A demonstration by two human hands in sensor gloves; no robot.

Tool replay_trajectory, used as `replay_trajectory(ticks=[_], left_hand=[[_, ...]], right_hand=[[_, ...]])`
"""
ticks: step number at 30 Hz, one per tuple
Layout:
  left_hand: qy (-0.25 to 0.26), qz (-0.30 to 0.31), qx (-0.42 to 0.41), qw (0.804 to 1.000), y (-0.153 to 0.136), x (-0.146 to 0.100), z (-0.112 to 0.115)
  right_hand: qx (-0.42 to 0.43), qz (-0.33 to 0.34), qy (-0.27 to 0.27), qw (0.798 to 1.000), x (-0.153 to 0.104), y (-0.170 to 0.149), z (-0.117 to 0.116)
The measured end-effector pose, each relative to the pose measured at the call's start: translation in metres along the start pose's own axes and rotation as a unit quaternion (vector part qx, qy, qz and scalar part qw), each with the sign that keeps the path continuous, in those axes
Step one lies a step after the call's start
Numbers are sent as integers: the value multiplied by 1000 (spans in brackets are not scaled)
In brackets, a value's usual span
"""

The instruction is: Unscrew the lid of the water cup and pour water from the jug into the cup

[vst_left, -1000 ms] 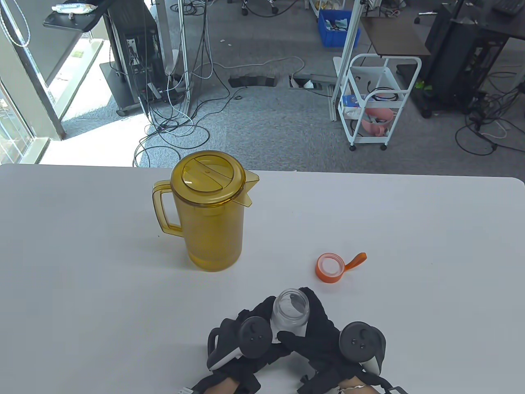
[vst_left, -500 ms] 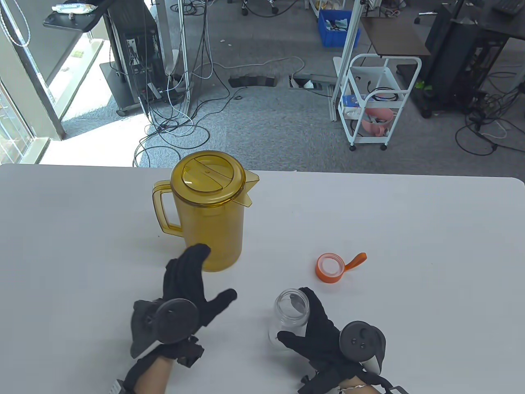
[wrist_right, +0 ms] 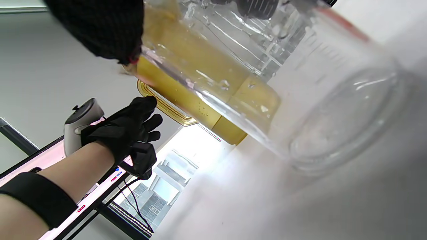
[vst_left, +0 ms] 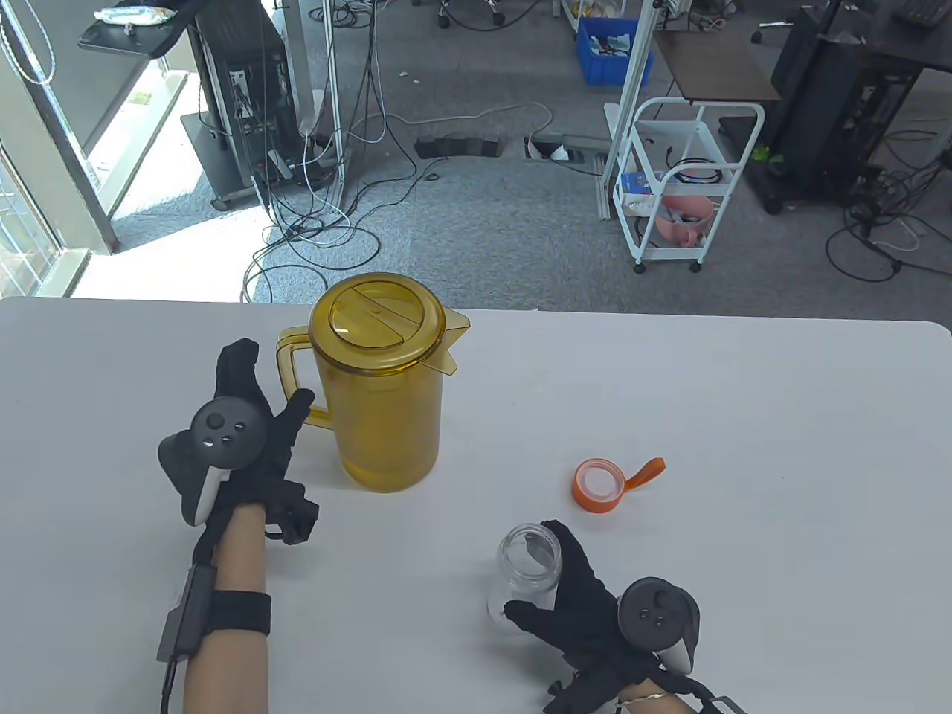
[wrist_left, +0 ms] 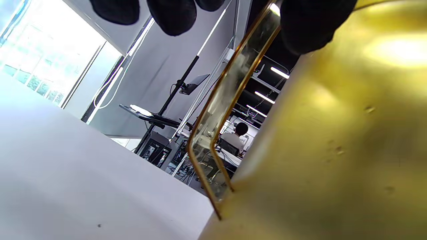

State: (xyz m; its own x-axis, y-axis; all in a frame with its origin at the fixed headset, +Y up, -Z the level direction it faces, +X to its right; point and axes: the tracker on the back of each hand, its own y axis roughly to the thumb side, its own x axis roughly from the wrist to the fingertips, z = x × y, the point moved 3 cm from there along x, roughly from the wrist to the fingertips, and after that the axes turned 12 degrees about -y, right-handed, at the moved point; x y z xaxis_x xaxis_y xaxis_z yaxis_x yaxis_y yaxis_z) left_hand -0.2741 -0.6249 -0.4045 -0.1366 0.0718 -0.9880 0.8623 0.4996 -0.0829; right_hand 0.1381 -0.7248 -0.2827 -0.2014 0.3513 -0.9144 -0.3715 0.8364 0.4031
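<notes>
The clear, lidless plastic cup (vst_left: 525,569) was gripped by the right hand (vst_left: 587,602) — upright, near the amber translucent jug (vst_left: 383,387). The left hand (vst_left: 249,428) was held open at the jug's handle (vst_left: 291,387) — nothing grasped.

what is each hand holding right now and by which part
The right hand grips the open cup around its side. The left hand is at the jug handle, fingers not closed on it.
</notes>
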Motion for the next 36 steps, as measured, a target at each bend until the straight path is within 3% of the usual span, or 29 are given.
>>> replay_trajectory(ticks=[3, 7, 11, 15, 18, 20, 22, 26, 31, 36], left_hand=[[-13, 4, -56, 998, -5, 12, 9], [-45, -3, -184, 982, -12, 23, 28], [-7, -11, -199, 980, -15, 24, 31], [-6, 0, -209, 978, -16, 22, 33], [-13, 17, -293, 956, -19, 21, 41], [21, 15, -320, 947, -19, 18, 43], [35, 27, -297, 954, -19, 15, 41], [70, 45, -308, 948, -12, 2, 35], [60, 72, -284, 954, 0, -12, 19], [80, 104, -291, 948, 11, -36, -16]], right_hand=[[2, 0, 1, 1000, 0, 0, 0], [4, 0, 3, 1000, 1, 0, 0], [6, 0, 5, 1000, 1, 0, 0], [7, 0, 5, 1000, 2, 0, 0], [10, 0, 7, 1000, 2, -1, 0], [11, 0, 8, 1000, 2, -1, 0], [11, 0, 8, 1000, 2, -1, 0], [11, 0, 8, 1000, 2, -1, 0], [12, -1, 10, 1000, 2, -1, 0], [12, -1, 10, 1000, 2, -1, 0]])
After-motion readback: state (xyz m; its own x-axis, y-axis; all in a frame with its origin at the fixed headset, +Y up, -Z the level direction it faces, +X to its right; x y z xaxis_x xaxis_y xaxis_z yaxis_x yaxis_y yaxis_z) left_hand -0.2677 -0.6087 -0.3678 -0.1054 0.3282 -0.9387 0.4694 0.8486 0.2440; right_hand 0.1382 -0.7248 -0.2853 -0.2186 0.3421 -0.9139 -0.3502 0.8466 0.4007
